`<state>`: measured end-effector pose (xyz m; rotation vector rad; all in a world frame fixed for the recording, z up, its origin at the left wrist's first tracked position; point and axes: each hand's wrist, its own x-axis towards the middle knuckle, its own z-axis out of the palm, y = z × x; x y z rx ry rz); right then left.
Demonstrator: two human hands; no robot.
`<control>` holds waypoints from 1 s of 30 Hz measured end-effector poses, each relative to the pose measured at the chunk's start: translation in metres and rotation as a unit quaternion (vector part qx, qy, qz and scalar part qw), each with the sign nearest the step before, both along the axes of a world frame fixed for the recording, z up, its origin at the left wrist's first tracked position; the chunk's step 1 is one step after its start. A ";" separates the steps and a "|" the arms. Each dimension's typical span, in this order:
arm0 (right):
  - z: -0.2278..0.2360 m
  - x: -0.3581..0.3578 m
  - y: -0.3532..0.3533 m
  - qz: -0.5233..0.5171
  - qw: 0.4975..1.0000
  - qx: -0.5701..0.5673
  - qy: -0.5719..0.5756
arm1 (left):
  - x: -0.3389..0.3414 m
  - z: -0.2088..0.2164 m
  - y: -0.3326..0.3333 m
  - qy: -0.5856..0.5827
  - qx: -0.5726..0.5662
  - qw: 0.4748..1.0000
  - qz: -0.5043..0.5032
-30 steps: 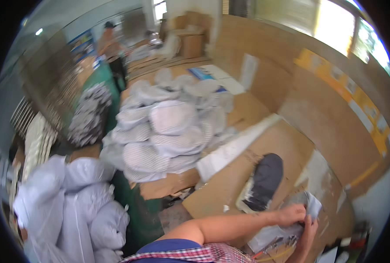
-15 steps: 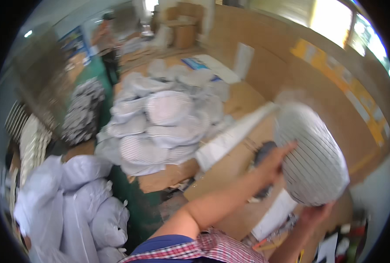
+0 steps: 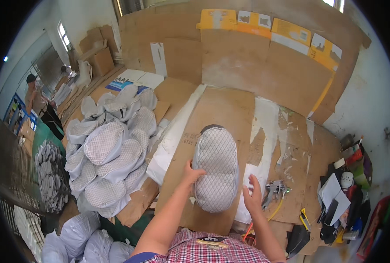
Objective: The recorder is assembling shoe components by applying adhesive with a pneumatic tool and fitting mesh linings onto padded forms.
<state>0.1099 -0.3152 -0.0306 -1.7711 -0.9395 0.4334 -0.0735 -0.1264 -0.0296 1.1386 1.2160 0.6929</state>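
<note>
A long, waisted quilted pad point(image 3: 216, 171) with a grey-white diamond pattern lies upright to my view on the cardboard-covered table, its far end showing a dark rim. My left hand point(image 3: 192, 174) grips its left edge, thumb over the top face. Just off the right edge is my right hand point(image 3: 252, 195), fingers apart and nothing in it. To the left rises a heap of similar quilted pads point(image 3: 111, 144) with pale fabric sides.
A metal spray gun point(image 3: 273, 193) with a yellow hose lies right of my right hand, near a yellow cutter knife point(image 3: 305, 219). Tools and bottles point(image 3: 347, 179) crowd the far right. Cardboard panels point(image 3: 247, 61) wall the back. Stuffed white bags point(image 3: 83, 239) stand lower left; a person point(image 3: 39, 103) stands beyond.
The pad has come down from the air at the right onto the table in front of me. My right hand has let go of it. The view has turned to the right.
</note>
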 end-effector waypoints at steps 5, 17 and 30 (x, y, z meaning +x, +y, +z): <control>0.047 -0.009 0.081 0.021 0.951 0.058 -0.302 | 0.030 0.047 0.057 -0.056 0.094 0.993 0.040; -0.013 -0.040 0.109 0.261 0.893 -0.040 -0.364 | 0.067 0.023 0.118 0.240 0.387 0.870 -0.187; -0.021 -0.004 0.155 0.201 0.917 -0.048 -0.340 | 0.104 0.020 0.115 0.233 0.568 0.749 -0.251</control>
